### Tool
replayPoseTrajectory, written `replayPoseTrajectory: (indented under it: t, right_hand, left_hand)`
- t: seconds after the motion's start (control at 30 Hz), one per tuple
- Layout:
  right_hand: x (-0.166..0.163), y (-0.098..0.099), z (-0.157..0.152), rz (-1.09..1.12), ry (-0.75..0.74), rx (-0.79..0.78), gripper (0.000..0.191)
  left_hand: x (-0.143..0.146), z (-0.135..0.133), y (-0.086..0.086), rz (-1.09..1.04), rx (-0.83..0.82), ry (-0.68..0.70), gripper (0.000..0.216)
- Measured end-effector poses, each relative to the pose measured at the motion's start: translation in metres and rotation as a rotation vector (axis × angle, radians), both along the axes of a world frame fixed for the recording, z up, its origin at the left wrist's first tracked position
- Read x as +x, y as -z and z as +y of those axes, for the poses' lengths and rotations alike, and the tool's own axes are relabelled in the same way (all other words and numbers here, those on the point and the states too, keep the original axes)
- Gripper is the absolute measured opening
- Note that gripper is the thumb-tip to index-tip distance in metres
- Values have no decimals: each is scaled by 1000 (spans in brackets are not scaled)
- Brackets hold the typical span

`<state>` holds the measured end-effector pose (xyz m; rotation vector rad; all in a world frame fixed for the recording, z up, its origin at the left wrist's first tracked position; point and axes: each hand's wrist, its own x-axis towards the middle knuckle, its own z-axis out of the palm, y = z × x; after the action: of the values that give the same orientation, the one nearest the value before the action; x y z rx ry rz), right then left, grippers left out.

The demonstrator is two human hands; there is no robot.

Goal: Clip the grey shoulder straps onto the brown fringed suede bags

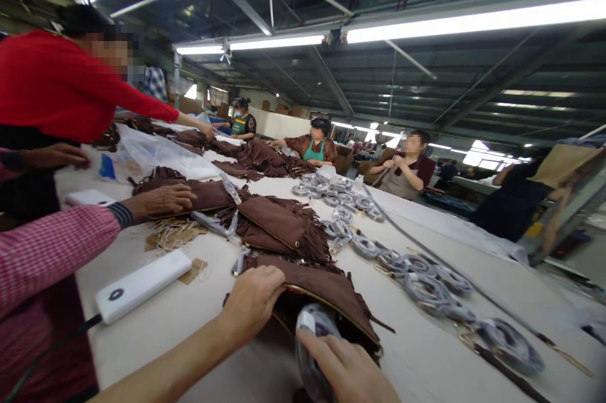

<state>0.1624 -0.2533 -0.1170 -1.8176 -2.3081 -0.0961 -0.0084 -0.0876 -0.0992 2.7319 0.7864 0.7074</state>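
Note:
A brown fringed bag (331,292) lies near the table's front edge with its mouth open toward me. My left hand (250,302) is closed on the bag's open edge. My right hand (348,368) grips a coiled strap wrapped in clear plastic (312,327), which sits at the bag's opening. More brown fringed bags (279,223) are piled just beyond.
A row of wrapped coiled straps (426,283) runs along the white table (199,321) to the right. A white power bank (142,286) with a cable lies at the left. A co-worker's hand (163,201) in a checked sleeve rests on a bag. Other people work farther along the table.

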Motion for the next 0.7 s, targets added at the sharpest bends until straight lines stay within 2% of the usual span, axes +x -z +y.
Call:
replayPoseTrajectory:
  t: [0.1,0.17,0.23,0.3,0.4,0.53,0.6,0.7]
  right_hand:
    - [-21,14,38,22,134,62,64]
    - [-28,25,69,91,212,33,60]
    - [-27,35,94,122,234,18,62]
    - [-22,43,108,142,242,17,64]
    - [-16,46,98,165,212,3,64]
    - [-9,32,57,202,65,-74,66]
    - [-5,21,41,181,13,-111,54]
    - [-3,8,30,193,22,-66,38]
  left_hand:
    - [0,-9,3,-31,13,63,21]
    - [2,-13,8,-47,30,128,21]
    - [4,-15,14,-34,39,188,22]
    - [4,-12,20,3,10,213,22]
    - [-7,-3,26,36,-113,223,18]
    - [-41,14,24,1,-318,137,27]
    - [-55,20,22,40,-385,84,29]
    - [-65,21,22,114,-364,125,30]
